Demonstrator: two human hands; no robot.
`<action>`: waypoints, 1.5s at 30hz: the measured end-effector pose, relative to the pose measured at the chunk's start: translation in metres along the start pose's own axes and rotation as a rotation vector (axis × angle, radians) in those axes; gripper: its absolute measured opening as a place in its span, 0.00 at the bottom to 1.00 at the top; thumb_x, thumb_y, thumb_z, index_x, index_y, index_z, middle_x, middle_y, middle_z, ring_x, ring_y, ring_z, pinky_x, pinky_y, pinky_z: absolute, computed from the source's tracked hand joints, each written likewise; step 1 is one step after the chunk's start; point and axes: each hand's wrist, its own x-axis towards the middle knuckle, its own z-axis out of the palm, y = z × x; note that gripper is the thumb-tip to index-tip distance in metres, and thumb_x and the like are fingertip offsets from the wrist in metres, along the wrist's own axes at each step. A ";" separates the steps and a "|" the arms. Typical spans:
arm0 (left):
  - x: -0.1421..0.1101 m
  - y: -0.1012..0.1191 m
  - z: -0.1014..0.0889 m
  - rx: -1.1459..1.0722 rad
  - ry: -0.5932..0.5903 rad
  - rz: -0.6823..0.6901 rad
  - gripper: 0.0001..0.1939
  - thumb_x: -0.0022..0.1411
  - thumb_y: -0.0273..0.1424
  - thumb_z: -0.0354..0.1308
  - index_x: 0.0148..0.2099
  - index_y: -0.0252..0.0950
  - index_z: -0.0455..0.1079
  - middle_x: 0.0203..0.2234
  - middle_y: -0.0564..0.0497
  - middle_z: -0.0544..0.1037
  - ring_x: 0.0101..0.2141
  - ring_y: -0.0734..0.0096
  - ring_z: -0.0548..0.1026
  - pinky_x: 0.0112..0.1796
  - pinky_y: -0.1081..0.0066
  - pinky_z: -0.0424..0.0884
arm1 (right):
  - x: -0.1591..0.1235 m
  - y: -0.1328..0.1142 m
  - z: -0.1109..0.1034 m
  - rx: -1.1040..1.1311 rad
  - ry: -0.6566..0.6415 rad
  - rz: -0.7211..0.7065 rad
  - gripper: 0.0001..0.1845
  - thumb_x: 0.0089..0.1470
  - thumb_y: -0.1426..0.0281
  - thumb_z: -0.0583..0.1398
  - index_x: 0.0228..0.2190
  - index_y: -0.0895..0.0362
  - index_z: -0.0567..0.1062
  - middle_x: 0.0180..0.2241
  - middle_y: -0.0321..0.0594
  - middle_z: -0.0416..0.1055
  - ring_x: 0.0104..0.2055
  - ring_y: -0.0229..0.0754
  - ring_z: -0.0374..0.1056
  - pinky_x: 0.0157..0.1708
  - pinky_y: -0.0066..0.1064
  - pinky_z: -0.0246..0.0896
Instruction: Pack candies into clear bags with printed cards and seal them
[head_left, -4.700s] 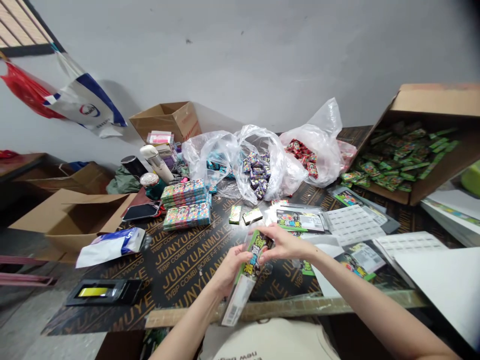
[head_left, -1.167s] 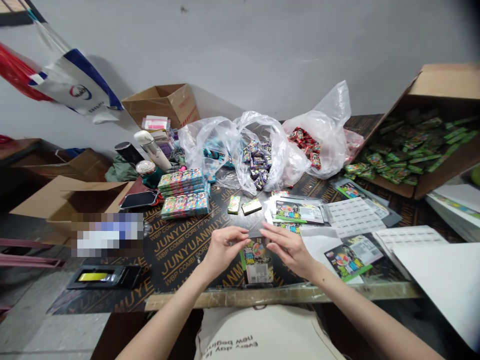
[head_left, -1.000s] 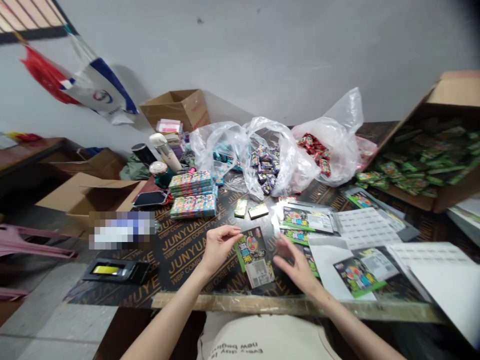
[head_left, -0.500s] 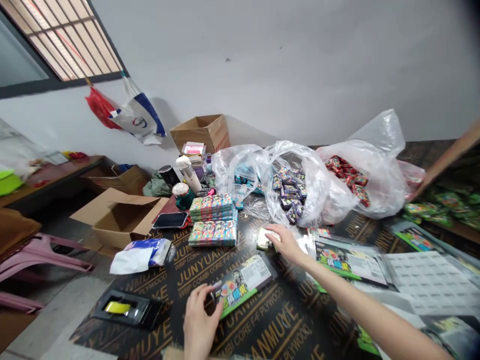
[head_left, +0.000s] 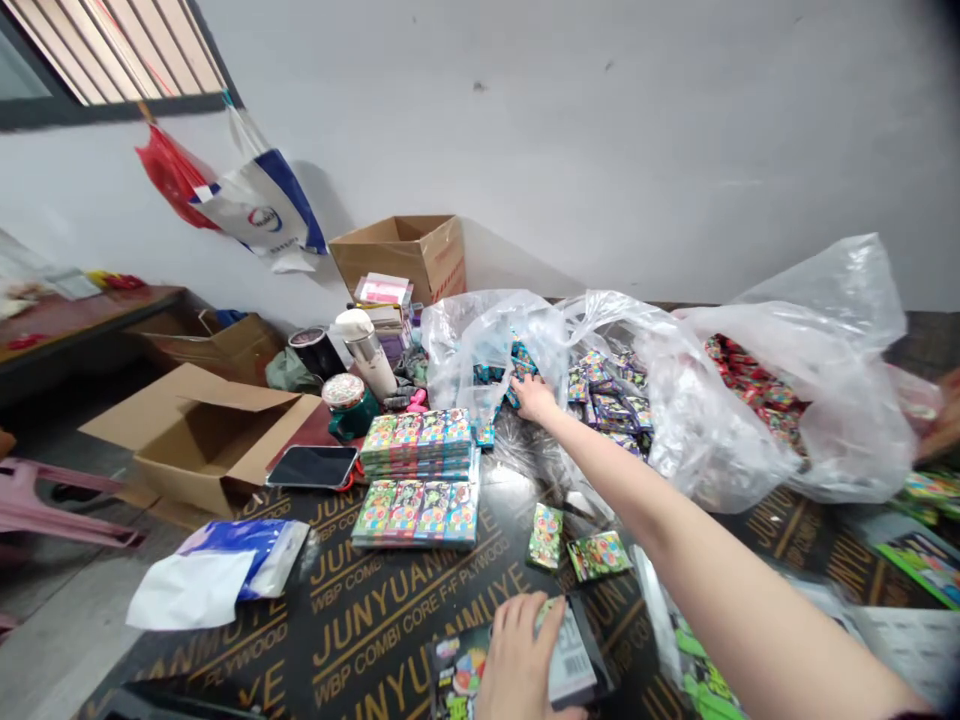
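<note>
My right hand (head_left: pixel 534 397) reaches into a clear plastic bag (head_left: pixel 450 325) of blue packets, its fingers closed on a small blue packet (head_left: pixel 523 357) at the bag's mouth. Near the front edge, my left hand (head_left: pixel 520 655) lies with fingers stretched out over a flat printed pouch (head_left: pixel 576 660), covering its middle. Just beyond it lie two small green packets, an upright one (head_left: pixel 545 536) and a sideways one (head_left: pixel 600 556). To their left stand neat stacks of colourful packets, a near stack (head_left: pixel 416 515) and a far stack (head_left: pixel 420 432).
Further right are a bag of purple packets (head_left: pixel 611 400) and a bag of red packets (head_left: pixel 757 395). A phone (head_left: pixel 313 467), a green mug (head_left: pixel 349 405) and a white bottle (head_left: pixel 367 350) stand left, beside an open carton (head_left: pixel 199 450). A blue-white packet (head_left: pixel 225 570) lies at the left edge.
My right hand has left the green packet and moved forward to the blue packets. My left hand has shifted from the pouch's left end onto its middle. The view has shifted too.
</note>
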 end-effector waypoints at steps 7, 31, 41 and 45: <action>-0.002 -0.002 -0.002 0.023 -0.007 0.035 0.44 0.41 0.49 0.60 0.60 0.44 0.52 0.54 0.45 0.61 0.52 0.49 0.57 0.52 0.52 0.52 | 0.021 0.004 0.008 0.061 -0.103 0.044 0.24 0.52 0.74 0.53 0.52 0.59 0.58 0.44 0.57 0.67 0.46 0.51 0.65 0.43 0.40 0.56; -0.043 0.090 -0.017 -0.733 0.139 -0.048 0.28 0.49 0.48 0.57 0.47 0.33 0.70 0.38 0.43 0.74 0.39 0.58 0.71 0.41 0.61 0.66 | -0.346 -0.025 -0.056 0.854 0.162 -0.036 0.31 0.55 0.59 0.52 0.58 0.46 0.50 0.62 0.38 0.43 0.63 0.47 0.37 0.59 0.49 0.32; -0.066 0.121 -0.020 -1.381 0.323 -0.062 0.23 0.41 0.28 0.67 0.43 0.35 0.67 0.34 0.51 0.76 0.33 0.73 0.73 0.38 0.73 0.68 | -0.415 -0.048 -0.066 1.031 0.158 -0.123 0.41 0.45 0.58 0.62 0.57 0.49 0.53 0.60 0.44 0.47 0.60 0.51 0.46 0.56 0.45 0.45; -0.077 0.125 -0.022 -1.339 0.217 -0.027 0.27 0.43 0.28 0.67 0.47 0.34 0.66 0.39 0.47 0.75 0.38 0.67 0.73 0.40 0.69 0.69 | -0.422 -0.040 -0.060 1.461 0.235 0.056 0.23 0.48 0.61 0.60 0.47 0.50 0.68 0.49 0.42 0.62 0.48 0.44 0.63 0.47 0.36 0.59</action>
